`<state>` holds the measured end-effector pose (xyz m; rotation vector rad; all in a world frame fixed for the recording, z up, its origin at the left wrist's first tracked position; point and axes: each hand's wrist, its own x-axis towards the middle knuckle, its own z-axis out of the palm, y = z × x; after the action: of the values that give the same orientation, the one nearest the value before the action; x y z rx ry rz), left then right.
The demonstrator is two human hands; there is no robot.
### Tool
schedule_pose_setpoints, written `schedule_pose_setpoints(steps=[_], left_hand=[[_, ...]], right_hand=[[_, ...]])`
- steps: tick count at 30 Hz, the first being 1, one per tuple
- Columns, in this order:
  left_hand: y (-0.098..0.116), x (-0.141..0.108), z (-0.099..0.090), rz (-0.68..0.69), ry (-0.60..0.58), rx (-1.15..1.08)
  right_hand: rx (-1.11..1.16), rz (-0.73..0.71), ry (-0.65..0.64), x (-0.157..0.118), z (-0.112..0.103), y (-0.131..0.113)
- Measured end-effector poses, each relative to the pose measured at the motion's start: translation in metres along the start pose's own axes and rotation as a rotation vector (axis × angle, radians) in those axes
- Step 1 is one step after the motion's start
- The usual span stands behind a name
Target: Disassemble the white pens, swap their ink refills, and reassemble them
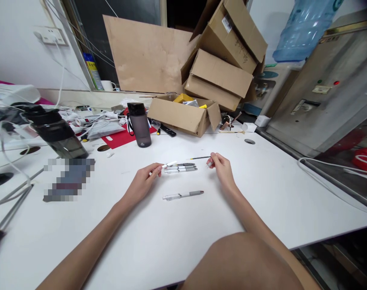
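My left hand [145, 178] pinches a white pen barrel [170, 164] near its end, tilted slightly up to the right. Between the thumb and finger of my right hand [222, 169] is a thin dark pen refill [198, 158], its yellowish tip pointing left. A small greyish piece [209, 164] shows by the lower fingers of that hand; its kind is unclear. Several pens [183, 169] lie side by side on the table between my hands, partly behind the barrel. Closer to me, one white and grey pen [182, 195] lies alone.
The white table [135, 241] carries a dark water bottle [140, 125], another bottle [55, 131] and a blurred-out flat object [70, 179] at left. An open cardboard box [177, 114] stands at the back, with cables [93, 125] beside it. My knee [244, 262] rises at the front edge.
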<state>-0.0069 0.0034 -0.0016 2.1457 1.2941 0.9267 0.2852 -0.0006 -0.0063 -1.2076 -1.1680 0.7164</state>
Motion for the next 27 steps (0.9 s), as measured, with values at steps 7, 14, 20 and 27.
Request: schedule_pose_setpoints(steps=[7,14,20,27], left_hand=[[0.000,-0.002,0.002,0.044,-0.061,-0.025],[-0.002,-0.002,0.002,0.048,-0.072,-0.014],[-0.003,-0.002,0.003,0.057,-0.095,-0.021],[-0.002,-0.003,0.003,0.075,-0.119,-0.008]], right_hand=[[0.065,-0.028,-0.080,-0.001,0.005,0.002],[0.010,-0.086,-0.168,-0.002,0.009,0.009],[0.010,-0.057,-0.150,-0.002,0.009,0.010],[0.051,-0.049,-0.165,-0.005,0.011,0.005]])
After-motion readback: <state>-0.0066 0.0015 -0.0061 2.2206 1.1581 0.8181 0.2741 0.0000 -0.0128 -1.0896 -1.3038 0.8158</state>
